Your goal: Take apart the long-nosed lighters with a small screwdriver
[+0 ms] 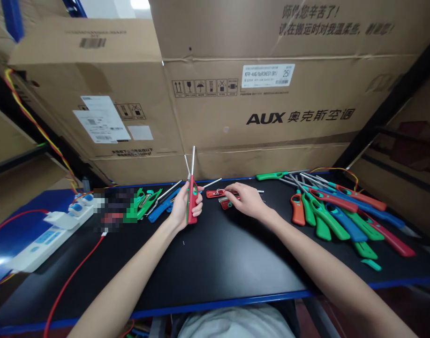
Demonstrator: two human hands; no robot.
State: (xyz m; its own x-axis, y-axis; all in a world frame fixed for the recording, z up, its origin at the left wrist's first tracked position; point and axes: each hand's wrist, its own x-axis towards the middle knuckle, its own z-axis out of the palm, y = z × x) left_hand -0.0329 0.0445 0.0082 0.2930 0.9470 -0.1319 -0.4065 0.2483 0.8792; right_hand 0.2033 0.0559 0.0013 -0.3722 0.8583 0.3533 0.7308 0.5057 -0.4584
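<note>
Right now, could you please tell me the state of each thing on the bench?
Left hand, shut on red lighter.
Red lighter, upright, nozzle up.
Right hand, fingertips on red part, grip unclear.
Red part, lying flat.
Lighter pile, lying flat, overlapping, at the right.
Power strip, flat, plug inserted.

Black table (207, 263), lighters (336, 218), power strip (49, 234)

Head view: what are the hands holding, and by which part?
Left hand grips a red lighter by its handle, nozzle up. Right hand touches another red lighter lying flat; grip unclear.
</note>
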